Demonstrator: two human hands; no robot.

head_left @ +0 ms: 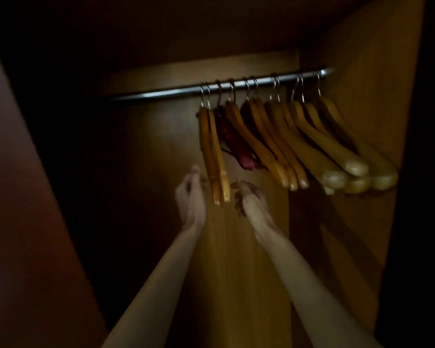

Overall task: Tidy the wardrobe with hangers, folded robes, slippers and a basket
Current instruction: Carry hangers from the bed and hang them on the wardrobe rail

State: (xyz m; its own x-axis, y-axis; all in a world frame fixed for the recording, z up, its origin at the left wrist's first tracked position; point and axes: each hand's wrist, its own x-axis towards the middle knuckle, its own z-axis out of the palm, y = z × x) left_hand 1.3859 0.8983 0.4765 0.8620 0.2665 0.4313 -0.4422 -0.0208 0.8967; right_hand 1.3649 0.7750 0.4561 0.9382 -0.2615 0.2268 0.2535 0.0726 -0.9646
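Several wooden hangers (266,136) hang from a metal rail (221,87) inside a dim wardrobe, bunched toward its right end. One dark red padded hanger (234,141) hangs among them. The two leftmost wooden hangers (215,156) hang close together, ends pointing down. My left hand (190,194) is just left of their lower ends, fingers loosely curled, holding nothing. My right hand (246,199) is just right of them, below the red hanger, fingers apart and empty. Neither hand clearly touches a hanger. The view is blurred.
The wardrobe's wooden back panel (226,247) is lit in the middle. Its right side wall (367,71) stands close to the outermost hangers. The left part of the rail is bare and lies in darkness. A dark door or side panel (23,222) fills the left.
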